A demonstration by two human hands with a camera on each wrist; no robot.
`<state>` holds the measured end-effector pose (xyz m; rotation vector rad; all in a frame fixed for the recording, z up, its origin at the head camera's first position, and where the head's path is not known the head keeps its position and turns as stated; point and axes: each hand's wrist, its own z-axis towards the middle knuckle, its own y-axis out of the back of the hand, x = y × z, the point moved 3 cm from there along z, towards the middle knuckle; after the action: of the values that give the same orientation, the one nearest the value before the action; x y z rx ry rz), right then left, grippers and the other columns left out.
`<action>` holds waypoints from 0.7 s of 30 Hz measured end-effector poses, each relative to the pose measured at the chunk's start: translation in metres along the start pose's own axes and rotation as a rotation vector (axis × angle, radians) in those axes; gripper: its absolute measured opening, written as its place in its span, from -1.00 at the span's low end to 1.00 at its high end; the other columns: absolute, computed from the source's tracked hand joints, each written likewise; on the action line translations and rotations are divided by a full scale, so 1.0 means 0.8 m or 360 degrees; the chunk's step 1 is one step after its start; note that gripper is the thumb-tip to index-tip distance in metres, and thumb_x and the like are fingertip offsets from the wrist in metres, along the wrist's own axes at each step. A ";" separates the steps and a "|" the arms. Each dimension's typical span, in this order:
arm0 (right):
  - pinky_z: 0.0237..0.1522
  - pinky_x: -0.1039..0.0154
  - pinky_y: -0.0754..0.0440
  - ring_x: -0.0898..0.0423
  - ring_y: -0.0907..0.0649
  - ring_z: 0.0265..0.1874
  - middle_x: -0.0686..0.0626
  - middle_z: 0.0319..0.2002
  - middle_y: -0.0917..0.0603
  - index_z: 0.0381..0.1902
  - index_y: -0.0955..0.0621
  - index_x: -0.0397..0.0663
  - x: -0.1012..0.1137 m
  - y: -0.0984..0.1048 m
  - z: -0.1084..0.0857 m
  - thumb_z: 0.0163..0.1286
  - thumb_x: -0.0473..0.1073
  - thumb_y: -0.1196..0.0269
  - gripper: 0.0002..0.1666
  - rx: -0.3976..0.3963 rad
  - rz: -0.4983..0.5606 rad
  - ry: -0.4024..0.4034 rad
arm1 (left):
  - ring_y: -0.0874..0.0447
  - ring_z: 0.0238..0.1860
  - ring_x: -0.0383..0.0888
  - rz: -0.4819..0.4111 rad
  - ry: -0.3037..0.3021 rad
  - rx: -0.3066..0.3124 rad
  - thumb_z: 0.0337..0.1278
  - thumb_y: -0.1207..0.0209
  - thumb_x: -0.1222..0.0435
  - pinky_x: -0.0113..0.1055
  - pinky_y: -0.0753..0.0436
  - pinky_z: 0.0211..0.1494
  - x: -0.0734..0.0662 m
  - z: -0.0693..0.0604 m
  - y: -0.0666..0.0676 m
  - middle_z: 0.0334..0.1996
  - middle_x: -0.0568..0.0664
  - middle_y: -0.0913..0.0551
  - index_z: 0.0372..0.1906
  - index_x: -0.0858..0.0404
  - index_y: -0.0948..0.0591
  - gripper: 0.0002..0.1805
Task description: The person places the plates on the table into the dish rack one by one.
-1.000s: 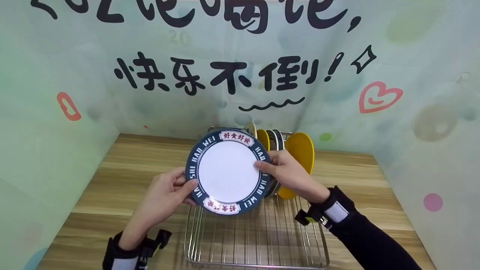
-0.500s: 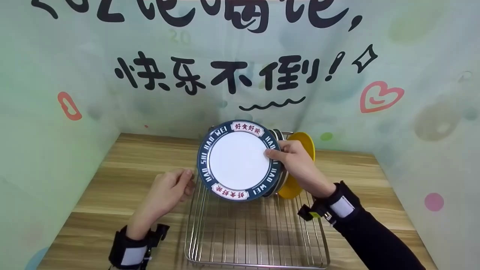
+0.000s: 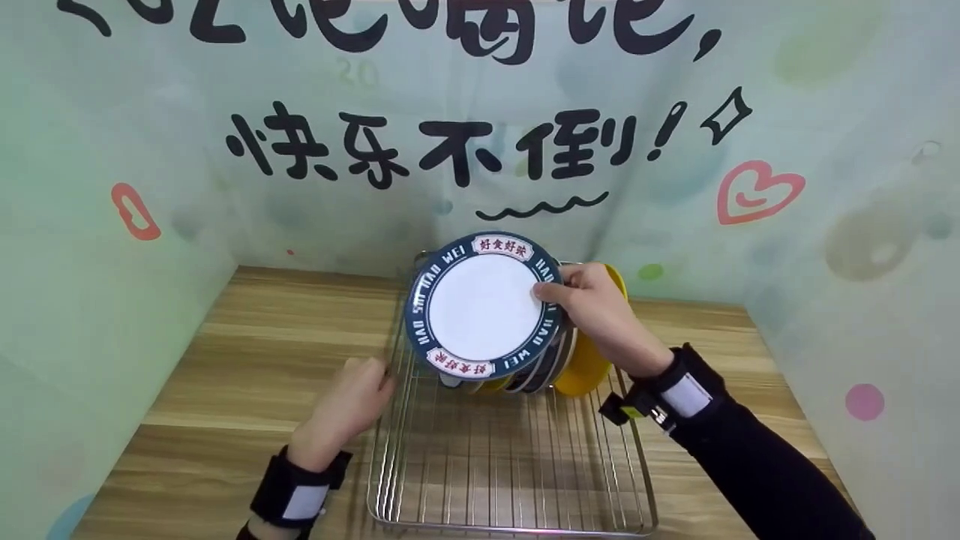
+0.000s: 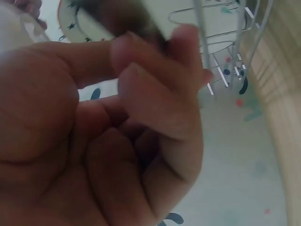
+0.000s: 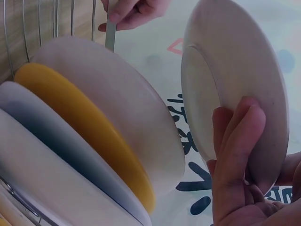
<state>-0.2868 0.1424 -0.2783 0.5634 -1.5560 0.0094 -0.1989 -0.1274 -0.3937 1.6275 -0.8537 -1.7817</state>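
My right hand (image 3: pixel 604 319) holds a round plate (image 3: pixel 484 307) by its right edge, thumb on the front and fingers behind. The plate has a white centre and a dark blue lettered rim; its pale underside shows in the right wrist view. It hangs tilted over the back of a wire dish rack (image 3: pixel 510 531), in front of several standing plates. My left hand (image 3: pixel 345 405) is at the rack's left side. In the right wrist view its thumb and fingers (image 5: pixel 134 12) pinch the rack's edge bar (image 5: pixel 111 35). The left wrist view shows those fingers curled, the bar blurred.
Yellow plates (image 3: pixel 585 371) and dark-rimmed plates stand on edge in the back right of the rack, partly hidden by the held plate. The rack rests on a wooden table (image 3: pixel 247 360). A printed backdrop (image 3: pixel 360 225) encloses the back and sides.
My left hand has let go of the plate, dropped away and taken hold of the rack's left edge. My right hand has carried the plate back and slightly right, over the standing plates.
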 end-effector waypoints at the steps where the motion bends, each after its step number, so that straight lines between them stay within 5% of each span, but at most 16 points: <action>1: -0.46 0.39 -0.61 0.08 -0.65 -0.49 -0.20 -0.30 -0.73 -0.11 -0.68 -0.31 0.002 0.000 0.002 0.42 -0.26 -0.19 -0.77 0.0003 -0.0024 -0.0012 | -0.43 -0.70 -0.14 0.0046 -0.0031 -0.0011 0.21 -0.14 0.49 -0.28 -0.54 -0.65 0.000 0.000 -0.001 -0.67 0.00 -0.47 -0.52 0.36 -0.55 -0.82; 7: -0.51 0.28 -0.68 0.01 -0.70 -0.56 -0.21 -0.41 -0.72 -0.17 -0.69 -0.28 0.013 -0.001 0.011 0.46 -0.21 -0.15 -0.76 0.0041 -0.0174 -0.0065 | -0.43 -0.73 -0.18 0.0055 -0.0057 0.0069 0.23 -0.12 0.50 -0.33 -0.53 -0.69 0.005 0.003 -0.006 -0.71 -0.05 -0.44 -0.58 0.29 -0.51 -0.74; 15: -0.59 0.13 -0.70 -0.08 -0.70 -0.63 -0.17 -0.52 -0.70 -0.39 -0.62 -0.34 0.040 -0.020 0.022 0.41 -0.33 -0.11 -0.79 0.0118 -0.0438 0.0152 | -0.42 -0.77 -0.20 -0.0006 -0.0044 0.0073 0.15 -0.14 0.53 -0.36 -0.52 -0.73 0.008 0.004 -0.004 -0.73 -0.05 -0.45 -0.56 0.33 -0.54 -0.80; 21: -0.63 0.11 -0.70 0.01 -0.70 -0.68 -0.14 -0.50 -0.68 -0.33 -0.58 -0.34 0.057 -0.043 0.033 0.33 -0.40 -0.07 -0.87 0.0142 -0.0636 0.0255 | -0.43 -0.76 -0.20 0.0002 -0.0024 0.0065 0.13 -0.15 0.52 -0.36 -0.53 -0.72 0.008 0.005 -0.004 -0.73 -0.06 -0.45 -0.55 0.34 -0.56 -0.82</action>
<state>-0.2971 0.0875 -0.2489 0.9148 -1.2714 -0.1764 -0.2032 -0.1299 -0.3997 1.6412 -0.9031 -1.7887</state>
